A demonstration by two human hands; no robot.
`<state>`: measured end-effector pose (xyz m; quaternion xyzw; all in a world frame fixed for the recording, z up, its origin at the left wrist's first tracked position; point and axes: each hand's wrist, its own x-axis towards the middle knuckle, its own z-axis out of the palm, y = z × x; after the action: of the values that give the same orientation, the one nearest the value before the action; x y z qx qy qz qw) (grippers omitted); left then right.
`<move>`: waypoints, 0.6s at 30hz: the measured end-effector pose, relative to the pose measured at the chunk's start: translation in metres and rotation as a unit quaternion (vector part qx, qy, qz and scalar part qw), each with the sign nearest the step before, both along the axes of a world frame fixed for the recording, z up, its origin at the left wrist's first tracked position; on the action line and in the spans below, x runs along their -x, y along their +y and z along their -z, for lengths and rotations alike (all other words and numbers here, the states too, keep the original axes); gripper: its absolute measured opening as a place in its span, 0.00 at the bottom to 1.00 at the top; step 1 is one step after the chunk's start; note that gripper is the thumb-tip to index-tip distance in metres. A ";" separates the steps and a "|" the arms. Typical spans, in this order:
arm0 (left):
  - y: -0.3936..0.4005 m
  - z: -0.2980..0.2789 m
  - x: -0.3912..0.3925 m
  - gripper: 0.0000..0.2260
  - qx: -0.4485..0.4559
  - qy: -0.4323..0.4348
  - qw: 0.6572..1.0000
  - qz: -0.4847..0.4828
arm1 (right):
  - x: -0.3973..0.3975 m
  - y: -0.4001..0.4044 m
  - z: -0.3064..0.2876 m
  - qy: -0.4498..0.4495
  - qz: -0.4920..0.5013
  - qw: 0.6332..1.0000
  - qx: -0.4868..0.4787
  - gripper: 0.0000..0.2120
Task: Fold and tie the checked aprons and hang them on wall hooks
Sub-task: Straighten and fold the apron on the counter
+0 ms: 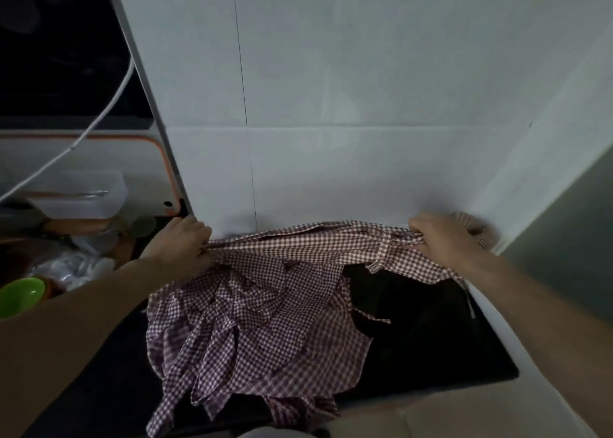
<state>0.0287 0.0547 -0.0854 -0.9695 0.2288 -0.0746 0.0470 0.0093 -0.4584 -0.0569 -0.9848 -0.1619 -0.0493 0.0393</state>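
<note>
Both hands up and well apart, each clamped on the top edge of one checked apron. Left hand has fingers curled round a bunched corner; right hand grips the opposite end, where a knotted tie or strap gathers just beside the knuckles. Between them the upper hem is pulled fairly taut, close in front of the white tiled wall. Below that line the cloth hangs slack and crumpled, draping down over a dark surface; whether a second apron lies in the heap underneath cannot be told, the folds run together. Loose ties trail off the right side of the mass. No wall hooks in view. Off to the left: a clear plastic container, a green bowl, a white cable. Handling judgement: thin woven cotton, light, entirely limp, no stiffness to hold a fold by itself, so it wants laying flat or a shake-out while held by the corners. Not slippery, not fragile; a pinch at corners or hem is enough. Ties likely to snag or tangle in the folds, so best found and freed first. Task looks early: nothing folded, tied off or hung yet.
</note>
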 end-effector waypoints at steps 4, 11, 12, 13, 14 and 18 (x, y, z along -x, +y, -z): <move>-0.006 0.013 0.018 0.18 -0.031 0.024 0.999 0.015 | 0.004 0.001 0.038 0.067 -0.001 0.993 0.098 0.06; 0.000 0.056 0.048 0.09 -0.096 0.085 0.989 -0.074 | 0.031 0.012 0.126 0.101 0.050 0.984 0.137 0.11; -0.001 0.059 0.051 0.07 -0.095 0.104 0.985 -0.100 | 0.033 0.014 0.133 0.109 0.052 0.983 0.142 0.10; -0.003 0.062 0.052 0.10 -0.102 0.139 0.975 -0.141 | 0.035 0.016 0.138 0.120 0.051 0.980 0.150 0.09; -0.004 0.065 0.054 0.14 -0.117 0.174 0.963 -0.172 | 0.035 0.017 0.143 0.133 0.045 0.977 0.159 0.08; 0.003 0.087 0.060 0.27 -0.137 0.255 0.930 -0.226 | 0.037 0.022 0.158 0.181 0.038 0.968 0.170 0.08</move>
<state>-0.0309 0.0581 -0.1729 -0.9662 0.0162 0.2193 0.1349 -0.0272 -0.4365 -0.2152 -0.9749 -0.1204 0.1570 -0.1019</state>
